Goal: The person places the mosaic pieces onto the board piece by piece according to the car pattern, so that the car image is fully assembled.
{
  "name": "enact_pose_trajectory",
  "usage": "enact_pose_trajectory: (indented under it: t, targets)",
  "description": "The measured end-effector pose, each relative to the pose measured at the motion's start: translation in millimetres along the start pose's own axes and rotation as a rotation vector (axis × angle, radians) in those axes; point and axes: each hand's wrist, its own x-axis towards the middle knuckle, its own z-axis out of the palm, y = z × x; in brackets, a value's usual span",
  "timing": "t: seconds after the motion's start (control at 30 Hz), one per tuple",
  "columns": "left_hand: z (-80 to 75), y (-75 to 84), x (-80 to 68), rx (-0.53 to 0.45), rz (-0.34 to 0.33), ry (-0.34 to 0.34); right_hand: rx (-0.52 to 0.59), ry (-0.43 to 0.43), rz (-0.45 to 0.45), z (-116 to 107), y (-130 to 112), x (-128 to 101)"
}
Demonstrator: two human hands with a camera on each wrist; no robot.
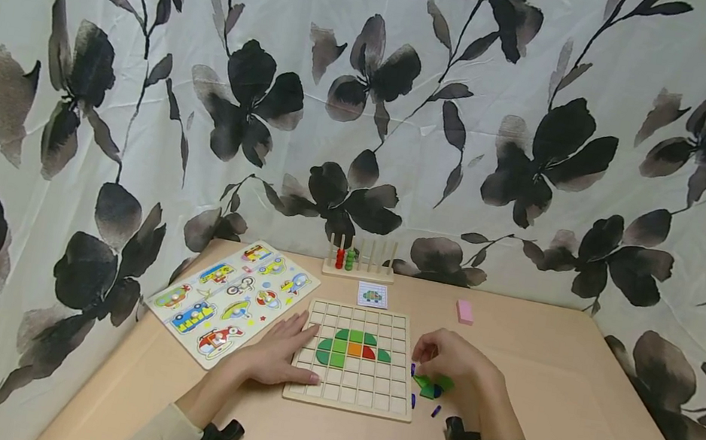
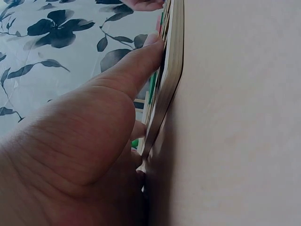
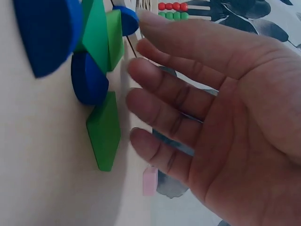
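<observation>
Just below the right hand (image 1: 460,361), right of head-view centre, lie green pieces (image 1: 427,391), its fingers loosely curled, seemingly empty.

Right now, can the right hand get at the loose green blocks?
Likely yes: the right hand is close beside the green blocks and looks empty, with nothing seen standing between. Blue blocks crowd some of them, though.

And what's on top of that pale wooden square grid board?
Green square and curved pieces, an orange piece and a red piece sit together on the grid board. The person's left hand overlaps its left edge; whatever lies under the hand can't be seen.
</observation>
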Motion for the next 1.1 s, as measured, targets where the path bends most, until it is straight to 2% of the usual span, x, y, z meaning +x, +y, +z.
enact_pose_trajectory:
  t: [0.1,0.23,0.53,0.77,0.97,1.1]
  targets:
    - [0.6,-0.5,-0.2,0.004,-0.002,0.0,-0.047,-0.028,0.0,-0.9,0.3,-2.1]
    - [0.5,-0.3,-0.7,0.006,-0.007,-0.006,-0.104,-0.021,0.02,-0.1,-1.2,-4.2]
    - [0.5,-1.1,-0.4,-0.005,0.009,0.003,-0.15,0.001,0.088,5.2,-8.0,-5.8]
    - [0.9,-1.5,-0.7,0.0,0.007,0.0,-0.157,-0.013,0.094,9.2,-13.4,-3.8]
    - [1.3,-1.4,-0.8,-0.001,-0.001,-0.006,-0.087,-0.003,0.07,7.7,-11.5,-1.3]
    - [0.9,-1.3,-0.8,-0.003,0.008,0.0,0.008,0.096,0.012,4.1,-10.8,0.6]
